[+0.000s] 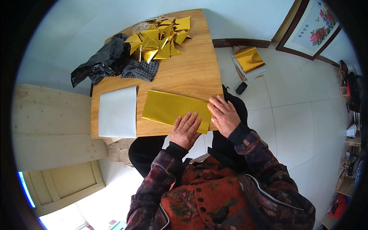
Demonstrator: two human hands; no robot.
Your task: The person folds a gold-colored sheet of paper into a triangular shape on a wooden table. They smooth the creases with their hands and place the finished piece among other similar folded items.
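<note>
A shiny gold paper sheet [168, 105], folded into a long rectangle, lies slantwise at the near edge of the wooden table [191, 73]. My left hand [185, 130] rests on its near long edge, fingers stretched out. At the sheet's right end lies my right hand [225, 114], its fingers extended and the tips on the paper's edge. Left of the gold sheet is a flat silver-grey sheet [117, 112]. At the table's far side sits a heap of folded gold paper pieces [157, 40] with pointed corners.
A black plastic bag [105, 57] and a dark grey textured cloth [140, 70] lie left of the heap. On the tiled floor at right are a stack of gold paper [250, 59] and a small black object [241, 88]. A framed flower picture [310, 28] leans by the wall.
</note>
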